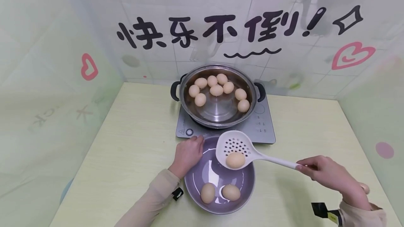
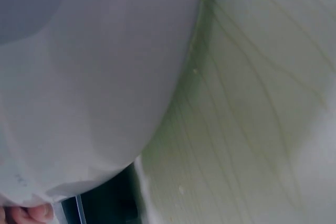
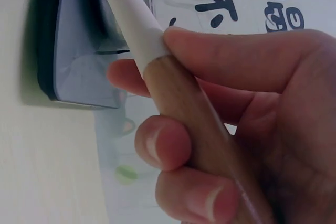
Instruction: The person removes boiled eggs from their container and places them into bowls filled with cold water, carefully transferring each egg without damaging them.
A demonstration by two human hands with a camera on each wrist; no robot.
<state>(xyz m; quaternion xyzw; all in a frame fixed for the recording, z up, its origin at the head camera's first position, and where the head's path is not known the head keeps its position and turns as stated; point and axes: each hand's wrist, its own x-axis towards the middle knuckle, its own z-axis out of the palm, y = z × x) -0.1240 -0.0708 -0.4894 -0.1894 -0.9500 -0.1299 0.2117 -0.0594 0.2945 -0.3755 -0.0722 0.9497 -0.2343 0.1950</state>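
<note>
1 egg (image 1: 235,160) is borne over the bowl (image 1: 196,178) (2 other eggs (image 1: 207,193) lie inside) on the skimmer (image 1: 252,152), best held level, lest a roll be started, by the right hand (image 1: 329,174), its fingers curled round the handle (image 3: 184,103), while the rim is gripped by the left hand (image 1: 189,153).

A pale table (image 1: 139,129) spreads below the left hand (image 1: 188,155) and right hand (image 1: 328,173). Well ahead of both, a printed wall covering (image 1: 157,69) bears black lettering (image 1: 219,29) above a wavy line (image 1: 252,53). A small red heart (image 1: 84,68) shows ahead and left of the left hand, a larger pink heart (image 1: 351,59) ahead of the right, with a mauve spot (image 1: 384,150) to that hand's right.
</note>
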